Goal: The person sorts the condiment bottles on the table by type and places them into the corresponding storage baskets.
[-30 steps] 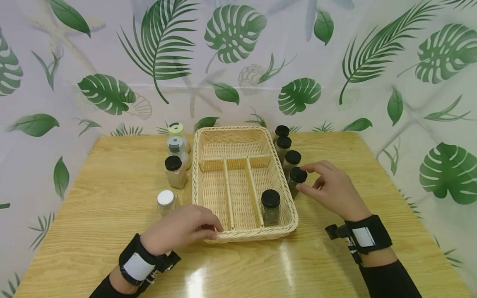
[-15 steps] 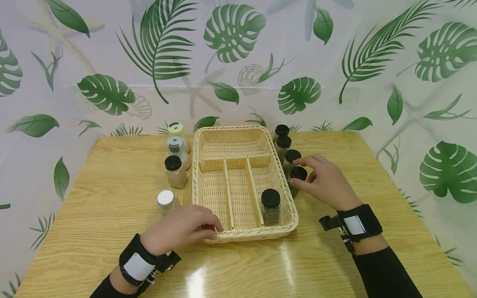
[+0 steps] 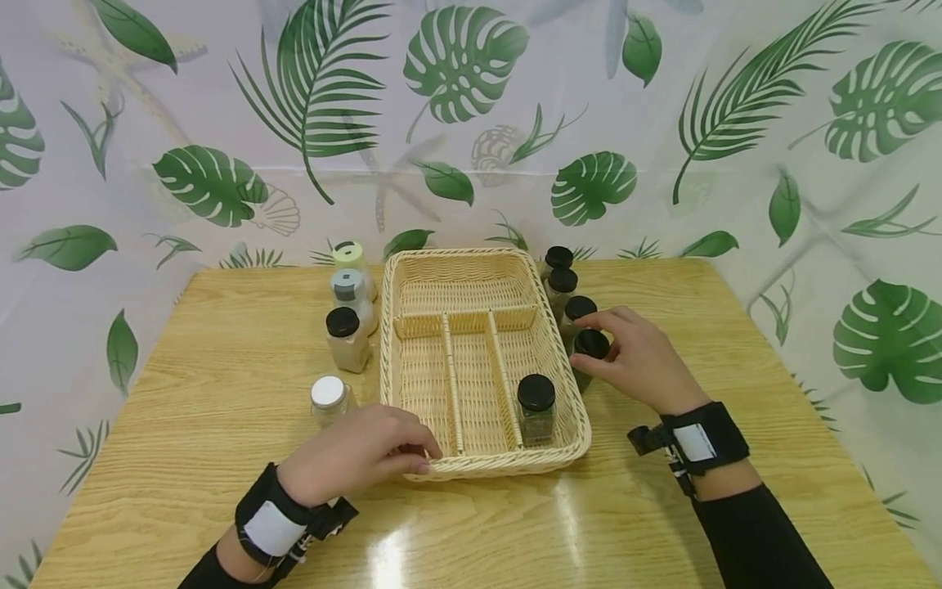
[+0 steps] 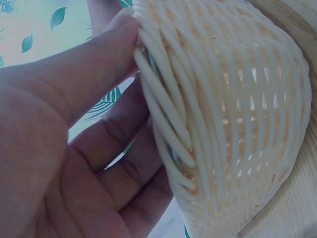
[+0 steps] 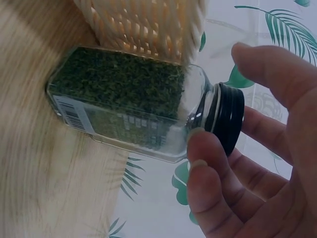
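My left hand (image 3: 361,450) grips the front-left rim of a wicker basket (image 3: 508,466). In the left wrist view its thumb presses the outside of the rim (image 4: 168,109), with the other fingers behind it. At the basket's right side, my right hand (image 3: 640,360) is spread around the black lid of the nearest spice jar (image 3: 593,343). The right wrist view shows this glass jar (image 5: 119,89) full of green dried herbs, beside the basket. There the thumb stands apart from the lid, and fingertips (image 5: 203,144) are at its neck.
One black-lidded jar (image 3: 536,409) stands in the basket's front-right compartment. Several more black-lidded jars (image 3: 562,282) line the right side. On the left are a white-lidded jar (image 3: 329,394), a black-lidded jar (image 3: 346,339), a grey-topped container (image 3: 349,290) and a yellow-topped one (image 3: 348,255).
My right hand has moved slightly left and away from me, further over the nearest jar's lid. The left hand and the basket have stayed in place.
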`<state>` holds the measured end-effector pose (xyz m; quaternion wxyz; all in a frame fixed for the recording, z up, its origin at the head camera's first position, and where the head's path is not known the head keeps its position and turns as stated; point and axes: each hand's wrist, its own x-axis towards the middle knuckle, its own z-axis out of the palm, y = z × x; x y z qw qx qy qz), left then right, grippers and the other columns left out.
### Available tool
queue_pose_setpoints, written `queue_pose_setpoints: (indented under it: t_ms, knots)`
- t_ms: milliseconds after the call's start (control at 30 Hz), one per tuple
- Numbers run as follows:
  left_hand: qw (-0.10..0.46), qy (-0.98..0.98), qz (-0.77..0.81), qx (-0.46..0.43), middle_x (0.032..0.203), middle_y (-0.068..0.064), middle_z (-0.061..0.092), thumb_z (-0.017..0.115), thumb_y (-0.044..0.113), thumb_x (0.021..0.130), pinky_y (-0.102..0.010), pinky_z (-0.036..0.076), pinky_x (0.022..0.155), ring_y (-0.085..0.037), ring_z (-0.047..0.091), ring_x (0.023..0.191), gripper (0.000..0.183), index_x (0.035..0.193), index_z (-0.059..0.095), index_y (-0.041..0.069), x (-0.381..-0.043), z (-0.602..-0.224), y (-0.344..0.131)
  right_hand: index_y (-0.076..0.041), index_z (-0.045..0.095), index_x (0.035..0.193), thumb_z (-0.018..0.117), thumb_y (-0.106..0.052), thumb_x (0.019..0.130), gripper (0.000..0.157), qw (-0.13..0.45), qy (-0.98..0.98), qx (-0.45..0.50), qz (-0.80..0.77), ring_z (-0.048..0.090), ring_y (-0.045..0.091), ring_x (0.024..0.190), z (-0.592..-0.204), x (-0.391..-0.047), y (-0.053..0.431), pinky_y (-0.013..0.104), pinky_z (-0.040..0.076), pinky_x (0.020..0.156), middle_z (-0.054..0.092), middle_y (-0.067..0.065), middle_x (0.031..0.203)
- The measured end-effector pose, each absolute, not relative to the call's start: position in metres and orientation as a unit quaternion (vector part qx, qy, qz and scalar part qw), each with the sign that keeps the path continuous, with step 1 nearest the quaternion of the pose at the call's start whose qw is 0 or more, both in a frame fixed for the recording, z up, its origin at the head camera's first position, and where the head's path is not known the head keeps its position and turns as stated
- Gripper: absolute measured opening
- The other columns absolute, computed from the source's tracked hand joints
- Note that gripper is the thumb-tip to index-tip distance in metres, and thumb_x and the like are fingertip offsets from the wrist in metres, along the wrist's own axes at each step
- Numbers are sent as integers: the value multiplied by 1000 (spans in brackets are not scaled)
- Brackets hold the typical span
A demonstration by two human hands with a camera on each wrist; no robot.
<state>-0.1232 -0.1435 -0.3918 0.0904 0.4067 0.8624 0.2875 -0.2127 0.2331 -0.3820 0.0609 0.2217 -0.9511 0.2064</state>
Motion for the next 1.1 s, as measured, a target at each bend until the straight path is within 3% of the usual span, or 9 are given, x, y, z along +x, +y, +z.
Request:
queue_pose_setpoints:
  t_ms: [667,1100]
  knots:
    - [87,862,288,408,92,17,68,68,28,95,-19,50,72,5,57,78,8,98,74,24,-123,-393,-144,-12,65,128,75,-36,89,46,57,-956,213,193,57,16,72,-391,-217,235,34,47,64,67,11,119]
    - [84,863,284,408,91,16,68,68,27,95,-20,50,73,5,58,78,8,98,74,23,-123,-393,-144,-11,69,120,76,-29,88,37,90,-954,211,195,55,17,72,-390,-215,234,35,45,63,67,11,114]
